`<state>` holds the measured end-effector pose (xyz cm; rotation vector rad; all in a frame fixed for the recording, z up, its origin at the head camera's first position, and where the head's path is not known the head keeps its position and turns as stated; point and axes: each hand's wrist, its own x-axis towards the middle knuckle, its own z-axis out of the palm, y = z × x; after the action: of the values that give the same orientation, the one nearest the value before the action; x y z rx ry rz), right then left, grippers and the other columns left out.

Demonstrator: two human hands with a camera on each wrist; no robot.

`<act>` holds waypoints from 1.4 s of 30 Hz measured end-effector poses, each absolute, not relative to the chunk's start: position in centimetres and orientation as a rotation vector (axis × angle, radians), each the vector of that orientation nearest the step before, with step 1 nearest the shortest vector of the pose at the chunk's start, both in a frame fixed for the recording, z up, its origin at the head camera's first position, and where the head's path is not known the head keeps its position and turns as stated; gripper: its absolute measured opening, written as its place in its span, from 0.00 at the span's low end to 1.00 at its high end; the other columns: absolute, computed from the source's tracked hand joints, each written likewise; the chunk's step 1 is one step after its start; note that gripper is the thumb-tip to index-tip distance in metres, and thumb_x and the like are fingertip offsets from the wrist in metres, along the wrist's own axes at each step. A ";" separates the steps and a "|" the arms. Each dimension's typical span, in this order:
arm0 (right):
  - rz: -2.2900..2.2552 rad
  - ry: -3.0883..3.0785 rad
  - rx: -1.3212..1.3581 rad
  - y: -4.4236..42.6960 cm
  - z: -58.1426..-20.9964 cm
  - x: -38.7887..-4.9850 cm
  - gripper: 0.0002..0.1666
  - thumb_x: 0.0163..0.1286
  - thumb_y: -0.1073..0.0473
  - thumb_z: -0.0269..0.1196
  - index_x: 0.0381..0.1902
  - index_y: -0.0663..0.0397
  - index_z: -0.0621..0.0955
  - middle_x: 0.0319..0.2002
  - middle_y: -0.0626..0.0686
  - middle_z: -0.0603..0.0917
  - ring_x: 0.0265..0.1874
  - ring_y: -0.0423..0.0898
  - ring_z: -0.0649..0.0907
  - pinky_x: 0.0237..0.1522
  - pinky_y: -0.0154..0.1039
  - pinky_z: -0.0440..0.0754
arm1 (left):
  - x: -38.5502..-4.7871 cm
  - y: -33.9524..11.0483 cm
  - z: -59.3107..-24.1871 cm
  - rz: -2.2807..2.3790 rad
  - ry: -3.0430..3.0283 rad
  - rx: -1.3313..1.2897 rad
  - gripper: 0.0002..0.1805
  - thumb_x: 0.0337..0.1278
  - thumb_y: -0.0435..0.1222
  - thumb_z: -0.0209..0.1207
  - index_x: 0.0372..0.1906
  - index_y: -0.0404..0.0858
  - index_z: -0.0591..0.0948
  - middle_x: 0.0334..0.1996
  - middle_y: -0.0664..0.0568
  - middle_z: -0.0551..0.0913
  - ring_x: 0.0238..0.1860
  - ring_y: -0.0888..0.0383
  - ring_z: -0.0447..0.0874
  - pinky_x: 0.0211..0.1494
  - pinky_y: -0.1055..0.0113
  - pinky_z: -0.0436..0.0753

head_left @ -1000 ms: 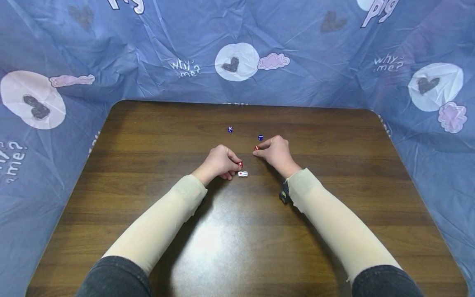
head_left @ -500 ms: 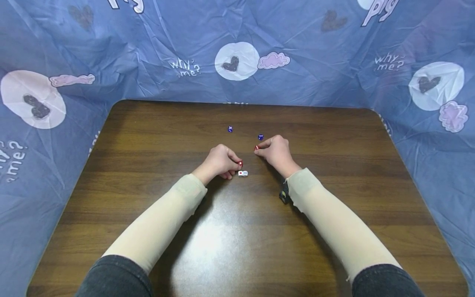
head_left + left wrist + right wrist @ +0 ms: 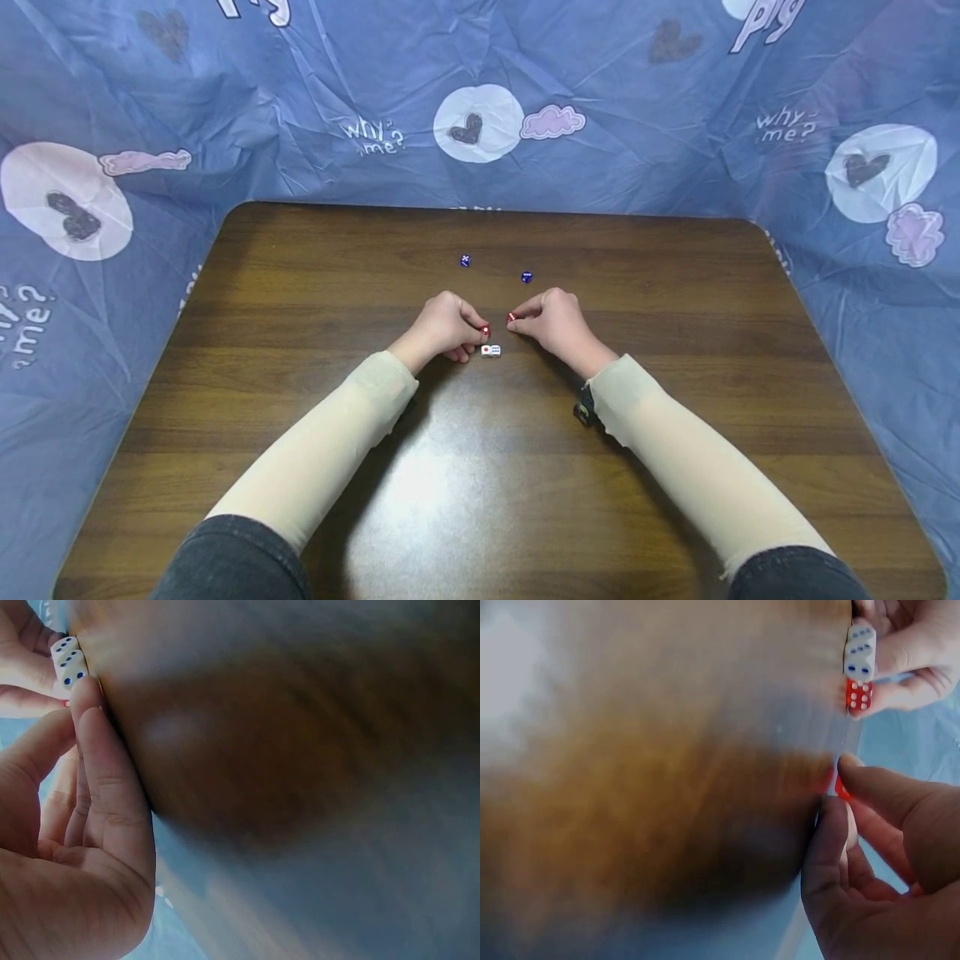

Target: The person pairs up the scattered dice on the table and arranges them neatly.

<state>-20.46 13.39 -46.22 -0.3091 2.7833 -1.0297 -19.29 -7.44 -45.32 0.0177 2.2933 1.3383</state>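
In the head view my left hand (image 3: 448, 323) pinches a red die (image 3: 485, 332) by the fingertips. Just on the near side of it sit two white dice (image 3: 491, 351), side by side and touching each other. My right hand (image 3: 557, 323), a short gap to the right, pinches another red die (image 3: 512, 317) between thumb and finger. The right wrist view shows that red die (image 3: 842, 787) mostly covered by the fingers. There the white dice (image 3: 860, 654) stand in line with the left hand's red die (image 3: 859, 695).
Two blue dice, a left one (image 3: 466, 261) and a right one (image 3: 527, 277), lie apart beyond the hands. All the dice are on a brown wooden table (image 3: 300, 267). A blue printed cloth (image 3: 637, 125) hangs behind and beside it.
My right hand has drawn its red die nearer to me and slightly left, closer to the left hand. The left hand, the white dice and the blue dice stay put.
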 end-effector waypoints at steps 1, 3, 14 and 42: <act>-1.032 2.769 -0.327 13.3 -46.2 -20.3 0.07 0.62 0.53 0.77 0.36 0.48 0.92 0.32 0.44 0.90 0.38 0.43 0.85 0.50 0.45 0.79 | -19.3 -7.4 -45.3 1.337 2.294 0.016 0.07 0.55 0.27 0.72 0.41 0.35 0.91 0.20 0.42 0.85 0.16 0.53 0.85 0.22 0.62 0.87; -1.041 2.736 -0.358 13.2 -46.1 -20.0 0.07 0.62 0.53 0.77 0.36 0.48 0.92 0.32 0.43 0.90 0.35 0.42 0.85 0.46 0.43 0.80 | -19.3 -7.4 -45.3 1.337 2.294 0.015 0.07 0.55 0.27 0.72 0.40 0.35 0.91 0.20 0.41 0.85 0.16 0.53 0.85 0.22 0.62 0.87; -1.051 2.667 -0.458 12.4 -46.3 -19.9 0.08 0.60 0.55 0.78 0.38 0.49 0.92 0.32 0.42 0.89 0.32 0.39 0.84 0.33 0.38 0.81 | -19.3 -7.4 -45.2 1.343 2.284 0.005 0.07 0.56 0.27 0.72 0.40 0.36 0.91 0.21 0.40 0.86 0.16 0.53 0.84 0.22 0.62 0.87; -0.998 2.635 -0.547 12.2 -46.5 -20.4 0.08 0.62 0.57 0.77 0.39 0.49 0.92 0.31 0.41 0.89 0.30 0.40 0.83 0.32 0.37 0.80 | -19.4 -7.4 -45.3 1.321 2.292 -0.001 0.08 0.55 0.28 0.73 0.40 0.37 0.91 0.21 0.41 0.86 0.16 0.54 0.84 0.22 0.62 0.87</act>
<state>-20.39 12.20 -46.47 -0.5473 2.6349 -0.9979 -19.43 -7.36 -45.31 -0.0009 2.2924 1.3207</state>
